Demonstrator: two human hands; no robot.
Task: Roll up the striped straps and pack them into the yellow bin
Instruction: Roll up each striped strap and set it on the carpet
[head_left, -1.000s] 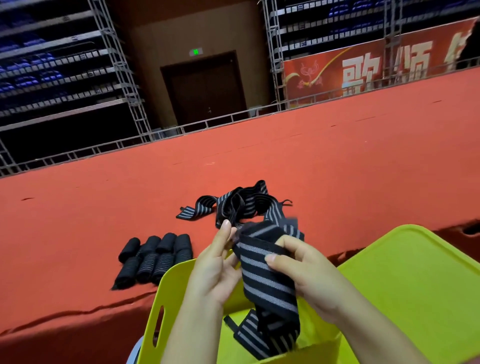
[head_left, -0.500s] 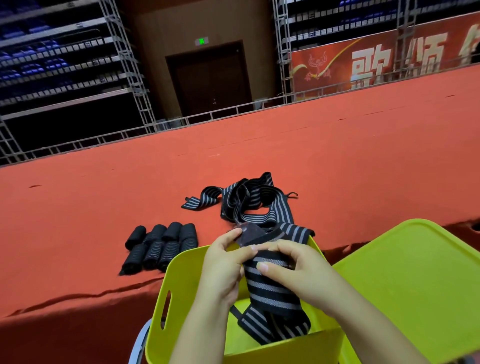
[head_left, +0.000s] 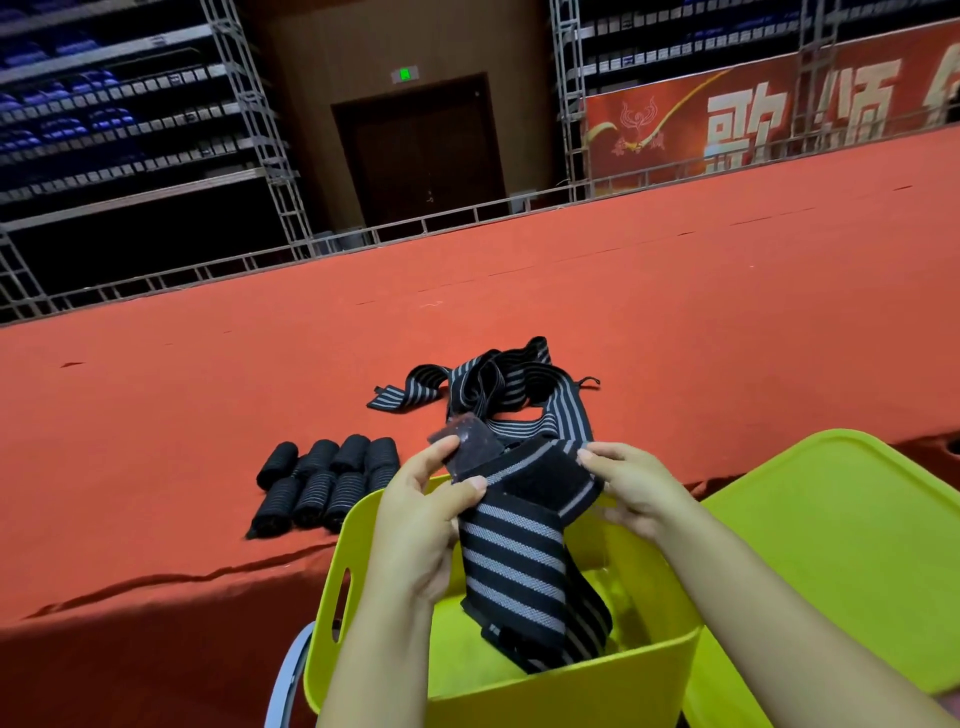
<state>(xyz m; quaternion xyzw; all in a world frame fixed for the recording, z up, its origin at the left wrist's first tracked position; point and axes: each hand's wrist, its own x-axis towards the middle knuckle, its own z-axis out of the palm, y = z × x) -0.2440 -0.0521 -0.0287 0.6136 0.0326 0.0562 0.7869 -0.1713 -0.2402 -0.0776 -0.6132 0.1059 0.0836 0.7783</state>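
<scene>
Now; both hands (head_left: 524, 499) pinch black grey-striped strap (head_left: 519, 561); tail hangs into yellow bin (head_left: 519, 691)

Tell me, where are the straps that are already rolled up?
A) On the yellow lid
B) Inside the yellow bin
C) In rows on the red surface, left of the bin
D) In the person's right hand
C: the rolled straps lie in rows on the red surface, outside and left of the yellow bin.

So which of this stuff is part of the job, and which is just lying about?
Part of the job:
held strap
left hand
right hand
loose straps
rolled straps
yellow bin

Just lying about:
yellow lid
red carpet
banner
</scene>
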